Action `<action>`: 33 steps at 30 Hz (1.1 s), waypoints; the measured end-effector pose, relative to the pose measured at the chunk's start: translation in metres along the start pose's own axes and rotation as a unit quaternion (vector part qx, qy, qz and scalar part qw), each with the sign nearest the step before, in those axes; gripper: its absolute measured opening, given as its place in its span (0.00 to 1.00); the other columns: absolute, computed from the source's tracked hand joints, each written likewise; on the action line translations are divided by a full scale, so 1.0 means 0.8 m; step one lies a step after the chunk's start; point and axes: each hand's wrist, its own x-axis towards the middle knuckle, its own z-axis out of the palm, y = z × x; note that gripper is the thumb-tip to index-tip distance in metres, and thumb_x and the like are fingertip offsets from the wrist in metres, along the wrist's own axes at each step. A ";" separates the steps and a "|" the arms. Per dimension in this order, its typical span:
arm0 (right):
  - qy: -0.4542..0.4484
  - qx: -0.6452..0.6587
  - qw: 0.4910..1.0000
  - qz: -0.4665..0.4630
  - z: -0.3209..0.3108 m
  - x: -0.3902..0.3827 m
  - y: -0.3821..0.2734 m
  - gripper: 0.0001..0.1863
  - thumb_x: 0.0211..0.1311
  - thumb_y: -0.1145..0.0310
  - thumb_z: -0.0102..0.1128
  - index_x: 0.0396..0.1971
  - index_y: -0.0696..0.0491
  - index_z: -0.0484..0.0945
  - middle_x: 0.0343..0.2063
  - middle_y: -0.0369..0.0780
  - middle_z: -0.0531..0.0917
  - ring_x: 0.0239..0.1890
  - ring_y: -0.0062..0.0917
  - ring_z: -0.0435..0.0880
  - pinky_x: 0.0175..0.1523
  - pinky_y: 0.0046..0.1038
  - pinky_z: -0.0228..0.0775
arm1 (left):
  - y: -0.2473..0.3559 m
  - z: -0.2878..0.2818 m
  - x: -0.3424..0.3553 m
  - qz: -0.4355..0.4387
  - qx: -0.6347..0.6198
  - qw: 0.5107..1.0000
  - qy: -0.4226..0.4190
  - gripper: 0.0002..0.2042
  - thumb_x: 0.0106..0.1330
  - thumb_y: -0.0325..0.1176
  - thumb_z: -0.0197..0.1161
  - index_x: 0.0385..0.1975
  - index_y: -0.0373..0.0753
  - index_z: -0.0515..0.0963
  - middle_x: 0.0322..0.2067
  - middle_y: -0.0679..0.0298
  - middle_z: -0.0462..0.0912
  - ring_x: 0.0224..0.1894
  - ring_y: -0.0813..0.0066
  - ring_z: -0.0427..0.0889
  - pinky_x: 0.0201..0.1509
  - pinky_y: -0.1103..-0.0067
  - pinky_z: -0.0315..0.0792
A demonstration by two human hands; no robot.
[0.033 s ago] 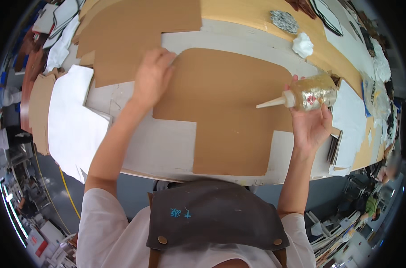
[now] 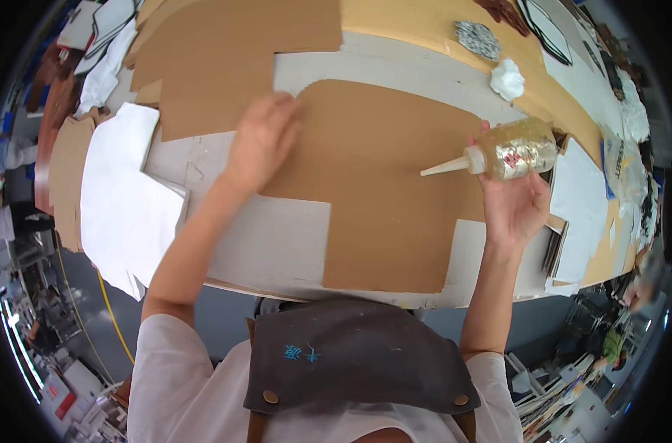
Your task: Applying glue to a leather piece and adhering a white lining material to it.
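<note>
My left hand [image 2: 264, 140] is over the upper left edge of a brown cardboard piece [image 2: 388, 177]. Its fingers are curled together, slightly blurred, and their tips are hidden, so what they hold, if anything, does not show. Lying flat, the cardboard has a broad rounded upper part and a narrower lower part toward me. At its right side my right hand [image 2: 512, 203] grips a clear squeeze bottle [image 2: 517, 150] with amber contents from below, palm up. The bottle lies sideways, its long pale nozzle pointing left above the cardboard.
Another brown cardboard sheet [image 2: 225, 66] lies at the far left, near a stack of white cut sheets [image 2: 125, 199]. A white wad [image 2: 506, 80] and a grey crumpled clump [image 2: 478, 40] sit at the far right. More white sheets [image 2: 576, 214] lie beyond my right hand.
My left hand has shifted slightly right, farther over the cardboard's edge. The right hand and the squeeze bottle are almost unchanged. The whole view has moved a little.
</note>
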 end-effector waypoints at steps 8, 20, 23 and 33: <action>-0.028 -0.239 0.971 -0.015 0.031 0.066 0.093 0.27 0.59 0.72 0.60 0.57 0.55 0.63 0.52 0.40 0.75 0.56 0.30 0.73 0.63 0.39 0.60 | 0.052 -0.006 -0.073 -0.055 0.046 0.993 -0.091 0.25 0.58 0.32 0.64 0.55 0.30 0.68 0.63 0.50 0.62 0.66 0.53 0.60 0.67 0.63 0.58; -0.048 -0.226 0.972 0.030 0.040 0.089 0.121 0.24 0.58 0.74 0.61 0.54 0.55 0.66 0.50 0.38 0.77 0.52 0.26 0.75 0.60 0.36 0.63 | -0.078 -0.072 -0.040 -0.091 0.175 0.980 -0.006 0.23 0.52 0.23 0.63 0.52 0.34 0.72 0.53 0.52 0.72 0.54 0.53 0.72 0.56 0.66 0.68; -0.035 -0.217 0.975 0.028 0.029 0.088 0.116 0.25 0.58 0.74 0.60 0.55 0.56 0.65 0.50 0.38 0.76 0.53 0.26 0.75 0.61 0.37 0.62 | -0.159 -0.077 -0.029 -0.177 0.149 0.963 0.141 0.23 0.54 0.27 0.65 0.51 0.34 0.72 0.50 0.49 0.74 0.52 0.54 0.73 0.54 0.66 0.69; -0.045 -0.218 0.974 0.044 0.006 0.087 0.106 0.25 0.60 0.73 0.58 0.58 0.53 0.65 0.54 0.38 0.74 0.58 0.28 0.71 0.65 0.40 0.58 | -0.235 -0.134 0.034 -0.520 -0.214 0.825 0.056 0.28 0.55 0.34 0.66 0.56 0.31 0.66 0.32 0.61 0.78 0.29 0.78 0.76 0.32 0.82 0.73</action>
